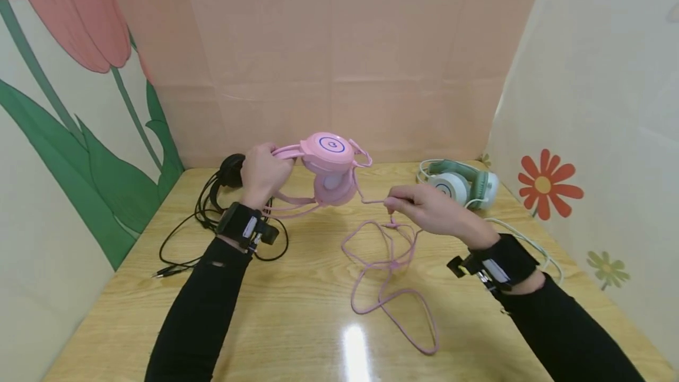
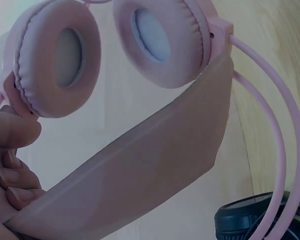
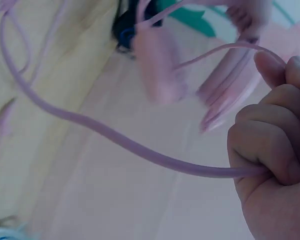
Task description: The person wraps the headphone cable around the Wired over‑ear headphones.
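Note:
Pink headphones (image 1: 330, 152) hang above the table, gripped at the headband side by my left hand (image 1: 265, 174). Up close in the left wrist view are both ear cushions (image 2: 162, 45), the wide inner strap (image 2: 135, 160) and the fingers curled at one side. My right hand (image 1: 432, 210) holds the pink cable (image 1: 371, 200) a short way from the ear cup. In the right wrist view, that cable (image 3: 125, 142) passes through the curled fingers. Its remaining length (image 1: 384, 299) lies in loose loops on the table.
Black headphones (image 1: 231, 171) with a tangled black cable (image 1: 183, 264) lie at the left, behind my left forearm. Green and white headphones (image 1: 461, 183) rest at the back right, their pale cable (image 1: 522, 237) running behind my right wrist. Walls border the wooden table (image 1: 286, 317) at the back and sides.

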Demonstrator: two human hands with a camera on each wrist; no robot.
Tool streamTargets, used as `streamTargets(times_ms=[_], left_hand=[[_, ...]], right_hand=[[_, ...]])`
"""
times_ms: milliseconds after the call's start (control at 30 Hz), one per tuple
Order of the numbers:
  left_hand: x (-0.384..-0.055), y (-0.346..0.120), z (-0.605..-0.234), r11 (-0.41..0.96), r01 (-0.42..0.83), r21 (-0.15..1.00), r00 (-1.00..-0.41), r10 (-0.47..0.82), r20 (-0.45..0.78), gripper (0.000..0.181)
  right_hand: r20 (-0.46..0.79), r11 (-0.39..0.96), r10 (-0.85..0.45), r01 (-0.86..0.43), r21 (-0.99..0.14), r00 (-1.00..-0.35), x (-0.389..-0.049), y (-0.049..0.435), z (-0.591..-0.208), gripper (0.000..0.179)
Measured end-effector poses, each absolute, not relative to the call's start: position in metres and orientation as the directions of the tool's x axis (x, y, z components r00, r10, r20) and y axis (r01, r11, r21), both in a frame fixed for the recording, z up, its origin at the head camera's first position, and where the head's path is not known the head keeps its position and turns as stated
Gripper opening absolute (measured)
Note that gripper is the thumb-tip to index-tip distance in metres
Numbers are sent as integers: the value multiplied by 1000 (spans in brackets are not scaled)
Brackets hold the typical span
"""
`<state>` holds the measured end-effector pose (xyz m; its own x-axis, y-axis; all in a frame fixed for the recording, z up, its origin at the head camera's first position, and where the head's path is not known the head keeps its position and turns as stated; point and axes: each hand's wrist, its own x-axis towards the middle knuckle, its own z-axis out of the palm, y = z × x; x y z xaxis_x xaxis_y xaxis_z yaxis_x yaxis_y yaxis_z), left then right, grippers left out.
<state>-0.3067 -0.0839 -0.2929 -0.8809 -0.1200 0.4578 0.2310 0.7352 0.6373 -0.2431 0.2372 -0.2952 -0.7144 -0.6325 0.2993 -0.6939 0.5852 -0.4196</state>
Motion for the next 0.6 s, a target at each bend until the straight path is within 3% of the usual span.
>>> streamTargets(times_ms=[167, 333, 600], left_hand=[[-305, -77, -295, 744, 243, 622, -880, -102, 464, 26], [-301, -72, -295, 759, 245, 603, -882, -83, 464, 22], [-293, -64, -294, 766, 279, 579, -884, -31, 467, 13]], right_hand=[[270, 516, -718, -750, -414, -642, -236, 206, -271, 16], [326, 460, -763, -823, -332, -558, -245, 179, -259, 11], [381, 502, -711, -806, -313, -591, -262, 155, -249, 21]])
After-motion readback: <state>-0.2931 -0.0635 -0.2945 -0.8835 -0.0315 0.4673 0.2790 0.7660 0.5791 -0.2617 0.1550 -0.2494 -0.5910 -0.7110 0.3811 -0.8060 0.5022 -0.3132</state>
